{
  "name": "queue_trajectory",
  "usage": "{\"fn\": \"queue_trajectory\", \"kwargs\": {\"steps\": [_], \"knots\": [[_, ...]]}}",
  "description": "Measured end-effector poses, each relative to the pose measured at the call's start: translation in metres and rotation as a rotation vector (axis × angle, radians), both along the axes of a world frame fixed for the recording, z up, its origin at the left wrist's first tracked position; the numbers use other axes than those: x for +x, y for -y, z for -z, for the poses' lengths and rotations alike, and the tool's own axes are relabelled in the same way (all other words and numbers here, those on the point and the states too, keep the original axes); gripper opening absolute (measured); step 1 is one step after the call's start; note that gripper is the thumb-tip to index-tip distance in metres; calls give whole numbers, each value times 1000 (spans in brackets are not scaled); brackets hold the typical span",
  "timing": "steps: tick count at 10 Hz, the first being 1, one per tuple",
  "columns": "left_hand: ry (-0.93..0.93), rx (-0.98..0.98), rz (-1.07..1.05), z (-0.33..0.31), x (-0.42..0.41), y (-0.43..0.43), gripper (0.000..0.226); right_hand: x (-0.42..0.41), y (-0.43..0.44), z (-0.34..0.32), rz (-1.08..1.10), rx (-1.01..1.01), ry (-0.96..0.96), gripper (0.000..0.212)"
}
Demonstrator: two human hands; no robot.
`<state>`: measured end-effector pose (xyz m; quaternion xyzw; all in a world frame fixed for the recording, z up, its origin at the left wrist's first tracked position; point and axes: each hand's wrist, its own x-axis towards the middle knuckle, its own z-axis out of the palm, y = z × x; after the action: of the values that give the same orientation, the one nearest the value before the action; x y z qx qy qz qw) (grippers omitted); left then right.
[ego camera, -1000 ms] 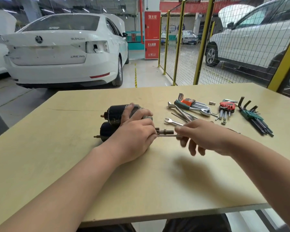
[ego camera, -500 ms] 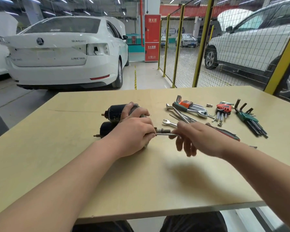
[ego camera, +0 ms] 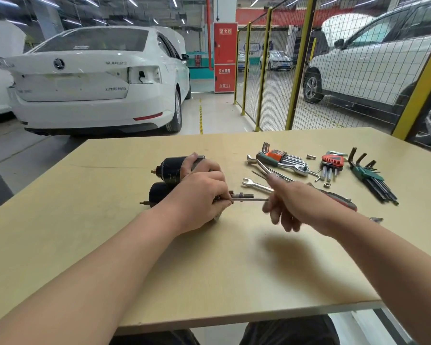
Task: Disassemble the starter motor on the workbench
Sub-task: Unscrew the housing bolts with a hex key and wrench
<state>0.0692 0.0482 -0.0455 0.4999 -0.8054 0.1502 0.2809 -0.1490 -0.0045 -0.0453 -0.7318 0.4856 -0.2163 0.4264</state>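
While the left hand (ego camera: 199, 195) clamps the motor (ego camera: 171, 170) at 9 o'clock of the tools (ego camera: 284, 161), the bolt (ego camera: 249, 200) pointing to 3 o'clock wants drawing straight out along its line, though blur hides whether the right hand (ego camera: 299, 205) pinches its tip.

The starter motor (ego camera: 171, 168) lies mid-surface (ego camera: 234, 270); a spanner (ego camera: 253, 183) lies to its right; behind the spanner is a hex key set (ego camera: 275, 155), with a second set (ego camera: 332, 161) and third set (ego camera: 368, 174) farther right; a car (ego camera: 90, 83) stands beyond the far edge.
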Motion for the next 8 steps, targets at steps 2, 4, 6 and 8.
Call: {"fn": "queue_trajectory", "kwargs": {"steps": [2, 4, 6, 8], "knots": [[-16, 32, -33, 0, -1, 2, 10, 3, 3, -1, -111, -48, 93, 33], [51, 79, -49, 1, 2, 4, 16, -11, 6, 12, -417, -1644, -296, 18], [31, 40, -56, 1, 1, 2, 16, -4, -5, 6, -98, -172, 88, 53], [26, 41, -30, 1, 3, 2, 12, -10, 5, 14, -361, -913, -181, 22]]}}
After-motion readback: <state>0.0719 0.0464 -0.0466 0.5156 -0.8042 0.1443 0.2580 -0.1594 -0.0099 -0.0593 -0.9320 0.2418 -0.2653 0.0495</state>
